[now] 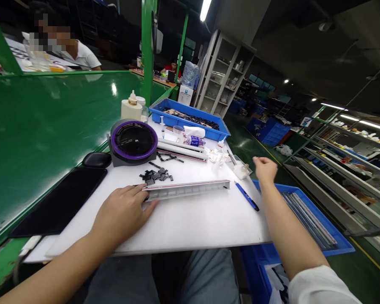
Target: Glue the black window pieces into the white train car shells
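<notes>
The left hand (123, 210) pinches the channel strip (187, 190) at its left end; long axis runs rightward; right hand (266, 170) curled beyond, contents indiscernible.

Water dispenser (185, 94) near grey cabinet (225, 77)

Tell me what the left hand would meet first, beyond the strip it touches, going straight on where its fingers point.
The left hand would likely meet the small dark pieces first, lying just past the strip; exact depth is unclear.

A tube light (205, 10) glares amid dimness (perhaps blurred).
</notes>
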`<move>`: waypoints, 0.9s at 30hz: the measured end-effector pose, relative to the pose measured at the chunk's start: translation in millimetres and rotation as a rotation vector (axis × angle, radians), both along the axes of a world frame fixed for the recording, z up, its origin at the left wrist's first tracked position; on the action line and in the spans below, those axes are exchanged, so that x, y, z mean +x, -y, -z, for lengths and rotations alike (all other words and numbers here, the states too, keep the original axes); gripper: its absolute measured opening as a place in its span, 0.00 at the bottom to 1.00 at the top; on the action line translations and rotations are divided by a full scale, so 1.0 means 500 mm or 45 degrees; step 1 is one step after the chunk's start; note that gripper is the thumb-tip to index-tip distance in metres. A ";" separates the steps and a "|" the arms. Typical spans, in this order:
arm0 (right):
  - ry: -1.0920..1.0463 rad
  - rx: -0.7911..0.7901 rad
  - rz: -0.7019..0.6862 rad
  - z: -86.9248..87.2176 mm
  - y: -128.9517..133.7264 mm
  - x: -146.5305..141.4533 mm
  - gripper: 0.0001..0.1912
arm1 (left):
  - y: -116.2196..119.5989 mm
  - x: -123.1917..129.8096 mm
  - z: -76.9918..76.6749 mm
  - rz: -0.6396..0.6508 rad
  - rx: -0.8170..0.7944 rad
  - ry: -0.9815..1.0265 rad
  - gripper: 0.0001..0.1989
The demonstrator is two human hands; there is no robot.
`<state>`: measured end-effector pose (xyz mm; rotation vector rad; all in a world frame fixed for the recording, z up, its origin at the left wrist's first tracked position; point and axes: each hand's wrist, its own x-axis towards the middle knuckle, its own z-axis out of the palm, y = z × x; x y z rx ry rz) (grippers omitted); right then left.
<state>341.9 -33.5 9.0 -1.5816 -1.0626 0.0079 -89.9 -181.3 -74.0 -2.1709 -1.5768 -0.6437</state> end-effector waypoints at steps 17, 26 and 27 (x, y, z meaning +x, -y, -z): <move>-0.421 -0.082 -1.313 0.066 0.292 -0.530 0.08 | 0.012 0.016 -0.014 -0.039 -0.097 0.086 0.17; -0.180 -0.028 -1.283 0.089 0.285 -0.540 0.06 | 0.015 0.015 -0.013 -0.039 -0.098 0.083 0.17; -0.198 -0.014 -1.282 0.081 0.289 -0.537 0.06 | 0.015 0.015 -0.013 -0.036 -0.102 0.081 0.17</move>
